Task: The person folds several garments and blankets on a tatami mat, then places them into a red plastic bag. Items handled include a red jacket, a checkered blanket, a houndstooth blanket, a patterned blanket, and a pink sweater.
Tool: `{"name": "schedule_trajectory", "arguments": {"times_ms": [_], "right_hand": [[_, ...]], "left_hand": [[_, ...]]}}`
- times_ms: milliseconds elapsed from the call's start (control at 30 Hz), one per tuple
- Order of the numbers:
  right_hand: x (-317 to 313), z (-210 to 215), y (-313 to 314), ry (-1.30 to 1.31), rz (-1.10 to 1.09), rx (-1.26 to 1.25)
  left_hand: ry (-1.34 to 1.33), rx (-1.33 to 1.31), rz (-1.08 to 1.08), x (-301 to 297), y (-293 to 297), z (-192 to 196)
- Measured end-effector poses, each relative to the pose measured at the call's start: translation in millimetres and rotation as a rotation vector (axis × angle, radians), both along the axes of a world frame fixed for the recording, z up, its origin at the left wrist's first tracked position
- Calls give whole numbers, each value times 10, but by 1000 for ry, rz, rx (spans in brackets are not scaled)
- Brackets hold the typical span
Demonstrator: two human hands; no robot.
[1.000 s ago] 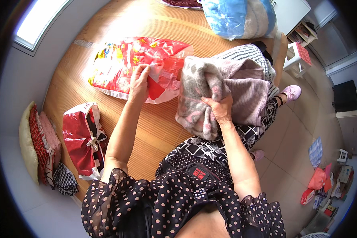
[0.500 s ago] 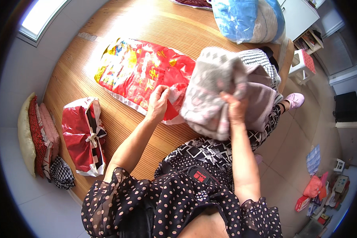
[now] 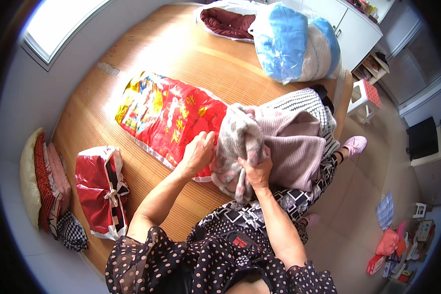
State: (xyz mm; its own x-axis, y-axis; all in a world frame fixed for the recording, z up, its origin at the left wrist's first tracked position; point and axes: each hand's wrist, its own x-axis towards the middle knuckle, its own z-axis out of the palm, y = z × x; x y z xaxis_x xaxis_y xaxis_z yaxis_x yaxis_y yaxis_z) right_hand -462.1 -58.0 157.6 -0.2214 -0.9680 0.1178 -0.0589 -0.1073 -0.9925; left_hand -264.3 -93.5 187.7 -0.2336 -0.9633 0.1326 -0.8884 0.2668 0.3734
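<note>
A red plastic bag with a yellow and multicoloured end lies flat on the slatted mat. At its right end my left hand is closed on the bag's edge. My right hand grips a bunched, fuzzy grey sweater with pale pink patches. Its left side is against the bag's mouth; whether any of it is inside cannot be made out. Right of it, a mauve ribbed knit garment lies folded, partly over a black-and-white knit. My patterned trouser leg is beside the pile.
A tied red-and-white plastic bag sits at the left, near stacked cushions by the wall. Far back stand a clear bag with dark red padded cloth and a blue-and-white bedding bag. Off the mat's right edge is a stool.
My right hand has brought the fuzzy sweater left and closer, bunched against the bag's mouth, uncovering more of the mauve knit. The left hand keeps hold of the bag. The view has shifted.
</note>
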Motion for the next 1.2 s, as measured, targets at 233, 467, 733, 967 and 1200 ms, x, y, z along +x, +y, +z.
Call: {"name": "schedule_trajectory", "arguments": {"times_ms": [233, 467, 733, 967, 1200], "right_hand": [[43, 115, 43, 251, 14, -184], [32, 151, 179, 518, 81, -444], [11, 29, 261, 158, 63, -160], [37, 78, 254, 129, 56, -145], [33, -53, 241, 112, 63, -180]], "left_hand": [[77, 26, 103, 202, -171, 23], [1434, 415, 388, 538, -326, 34], [150, 25, -27, 150, -192, -204], [-289, 183, 80, 21, -252, -610], [-214, 154, 102, 250, -452, -742]]}}
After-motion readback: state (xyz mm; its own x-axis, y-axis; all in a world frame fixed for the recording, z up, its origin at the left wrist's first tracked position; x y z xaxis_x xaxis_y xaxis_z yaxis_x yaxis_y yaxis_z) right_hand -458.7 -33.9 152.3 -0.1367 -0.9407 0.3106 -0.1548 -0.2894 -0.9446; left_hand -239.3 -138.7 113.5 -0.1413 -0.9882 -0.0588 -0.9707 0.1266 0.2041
